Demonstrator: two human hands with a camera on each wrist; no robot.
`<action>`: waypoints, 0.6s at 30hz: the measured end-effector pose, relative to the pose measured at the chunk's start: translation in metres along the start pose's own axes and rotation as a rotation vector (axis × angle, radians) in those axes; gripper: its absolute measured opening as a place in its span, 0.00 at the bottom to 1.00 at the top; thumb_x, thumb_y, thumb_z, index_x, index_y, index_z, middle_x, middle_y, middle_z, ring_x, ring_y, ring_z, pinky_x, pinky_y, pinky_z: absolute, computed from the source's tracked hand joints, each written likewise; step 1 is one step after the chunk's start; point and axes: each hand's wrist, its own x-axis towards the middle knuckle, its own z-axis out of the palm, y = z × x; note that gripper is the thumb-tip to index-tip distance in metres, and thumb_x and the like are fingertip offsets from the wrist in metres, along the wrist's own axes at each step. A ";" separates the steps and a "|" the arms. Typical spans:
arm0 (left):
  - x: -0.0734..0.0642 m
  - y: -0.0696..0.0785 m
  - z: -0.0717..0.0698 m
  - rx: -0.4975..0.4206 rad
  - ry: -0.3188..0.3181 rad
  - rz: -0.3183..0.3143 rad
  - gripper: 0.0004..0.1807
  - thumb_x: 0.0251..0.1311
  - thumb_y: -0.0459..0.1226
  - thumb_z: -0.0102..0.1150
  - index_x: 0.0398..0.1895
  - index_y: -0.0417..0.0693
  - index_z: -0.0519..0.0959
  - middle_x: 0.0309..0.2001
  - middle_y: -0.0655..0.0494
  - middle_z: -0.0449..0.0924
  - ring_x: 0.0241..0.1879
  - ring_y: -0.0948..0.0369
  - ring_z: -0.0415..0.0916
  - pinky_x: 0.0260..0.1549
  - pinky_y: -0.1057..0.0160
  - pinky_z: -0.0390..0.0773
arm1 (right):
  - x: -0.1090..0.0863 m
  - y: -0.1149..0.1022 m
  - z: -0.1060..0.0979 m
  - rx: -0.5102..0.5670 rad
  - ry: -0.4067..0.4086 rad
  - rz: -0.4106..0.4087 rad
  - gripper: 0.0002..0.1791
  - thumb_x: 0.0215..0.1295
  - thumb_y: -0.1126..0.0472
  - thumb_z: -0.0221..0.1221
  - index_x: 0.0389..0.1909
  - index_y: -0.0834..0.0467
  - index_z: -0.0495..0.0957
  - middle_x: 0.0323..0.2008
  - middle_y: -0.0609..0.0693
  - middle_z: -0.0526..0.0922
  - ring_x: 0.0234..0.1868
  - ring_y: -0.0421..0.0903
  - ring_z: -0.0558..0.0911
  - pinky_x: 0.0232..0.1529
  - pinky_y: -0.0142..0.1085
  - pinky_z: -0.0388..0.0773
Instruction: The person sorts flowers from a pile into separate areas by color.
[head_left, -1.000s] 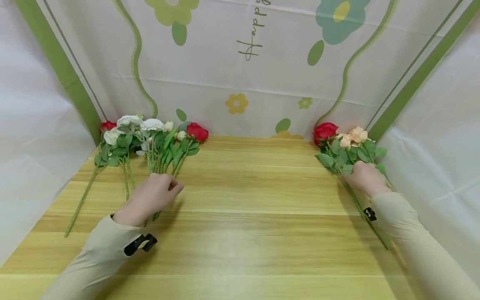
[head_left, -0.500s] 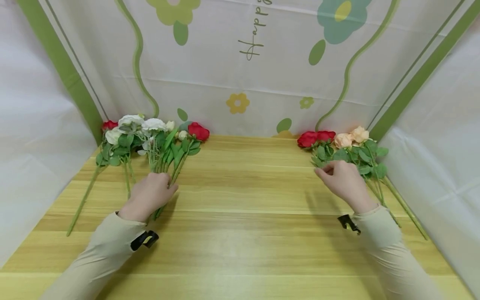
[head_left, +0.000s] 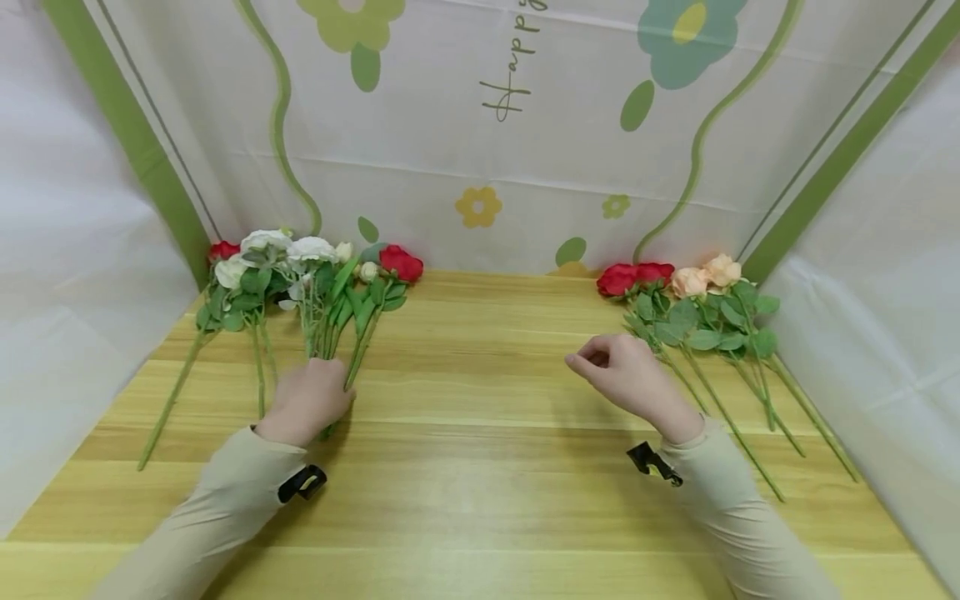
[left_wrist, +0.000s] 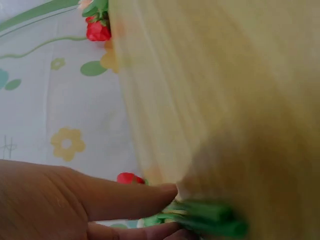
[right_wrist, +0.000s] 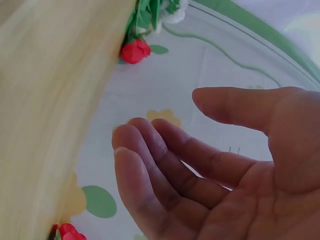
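Note:
In the head view my left hand point(head_left: 311, 400) is at the lower part of the left group of artificial flowers. Green stems point(left_wrist: 210, 215) run between its thumb and fingers in the left wrist view, and the hand grips them. White flowers point(head_left: 311, 250), pale tulip-like buds point(head_left: 368, 272) and a red rose point(head_left: 401, 263) lie above that hand. My right hand point(head_left: 637, 383) hovers over the table, left of the right group, holding nothing. Its fingers are loosely bent and its thumb stands apart in the right wrist view. Two red roses point(head_left: 618, 280) and peach roses point(head_left: 690, 282) make up the right group.
The wooden table point(head_left: 480, 500) meets a printed cloth backdrop point(head_left: 540, 150) at its back edge. White cloth walls point(head_left: 870, 333) stand at both sides. Another red flower point(head_left: 223, 250) lies at the far left, its long stem reaching toward the front.
My right hand has let go of the stems in the right group and moved left. Two red roses now show side by side there. My left thumb has come down against the stems.

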 end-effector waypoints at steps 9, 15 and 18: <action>-0.001 0.004 0.005 -0.006 0.025 -0.006 0.11 0.57 0.25 0.47 0.19 0.44 0.72 0.18 0.48 0.70 0.17 0.55 0.63 0.13 0.56 0.63 | -0.001 -0.006 0.019 -0.028 -0.029 -0.052 0.10 0.69 0.55 0.61 0.31 0.55 0.85 0.25 0.43 0.82 0.25 0.41 0.78 0.30 0.39 0.76; 0.000 0.009 0.007 0.023 0.061 -0.004 0.11 0.56 0.25 0.49 0.18 0.44 0.71 0.16 0.49 0.66 0.16 0.57 0.59 0.12 0.58 0.59 | -0.003 -0.005 0.024 -0.024 -0.048 -0.066 0.10 0.69 0.56 0.61 0.31 0.57 0.85 0.25 0.45 0.82 0.23 0.41 0.76 0.29 0.39 0.75; 0.000 0.009 0.007 0.027 0.065 -0.003 0.12 0.55 0.26 0.51 0.16 0.45 0.70 0.15 0.50 0.65 0.15 0.58 0.58 0.12 0.59 0.58 | -0.003 -0.006 0.027 -0.027 -0.052 -0.076 0.11 0.69 0.56 0.61 0.31 0.58 0.85 0.24 0.45 0.82 0.23 0.41 0.76 0.29 0.39 0.75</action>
